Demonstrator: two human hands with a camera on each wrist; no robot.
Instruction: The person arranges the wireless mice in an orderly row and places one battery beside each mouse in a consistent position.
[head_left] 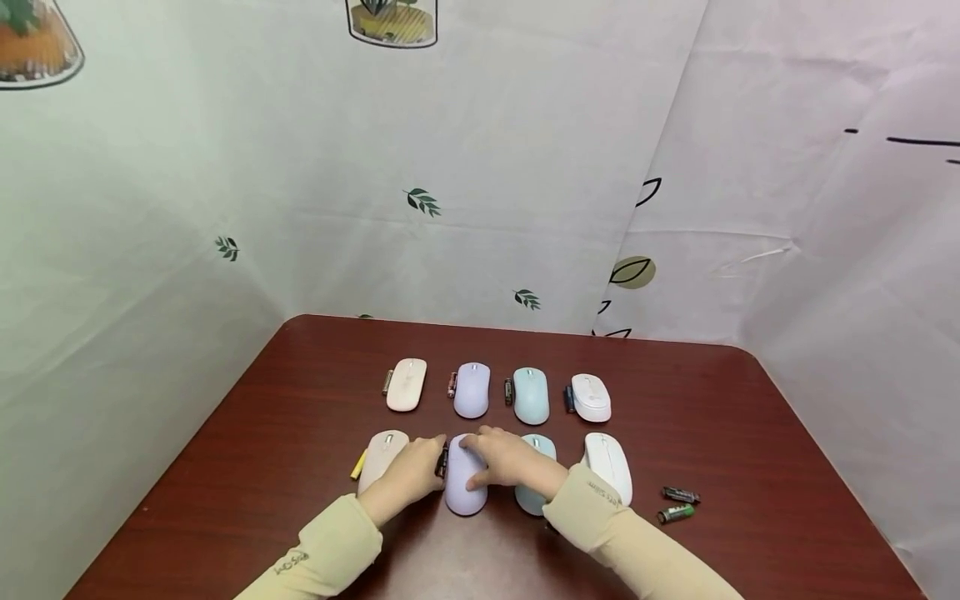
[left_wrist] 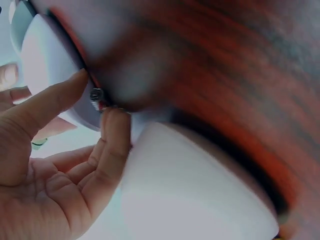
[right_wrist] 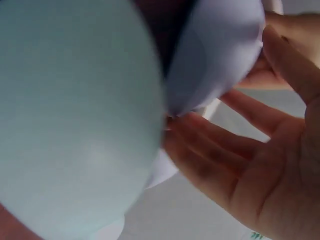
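A purple computer mouse [head_left: 465,497] lies in the front row. My right hand [head_left: 507,457] grips it from the right, with fingers at its front end and the thumb on its near side. Just left of this mouse, my left hand [head_left: 408,472] pinches a small dark battery [left_wrist: 97,98] between thumb and fingertip, close over the tabletop. A beige mouse [head_left: 381,457] lies under and beside my left wrist. Partly covered by my right wrist is a light blue mouse [head_left: 529,500].
Behind stands a second row: cream [head_left: 407,385], purple [head_left: 472,390], light blue [head_left: 531,396] and white [head_left: 591,397] mice, batteries at their left sides. Another white mouse [head_left: 611,465] lies right of my right hand. Dark [head_left: 681,495] and green batteries [head_left: 676,513] lie farther right, a yellow one [head_left: 359,464] left.
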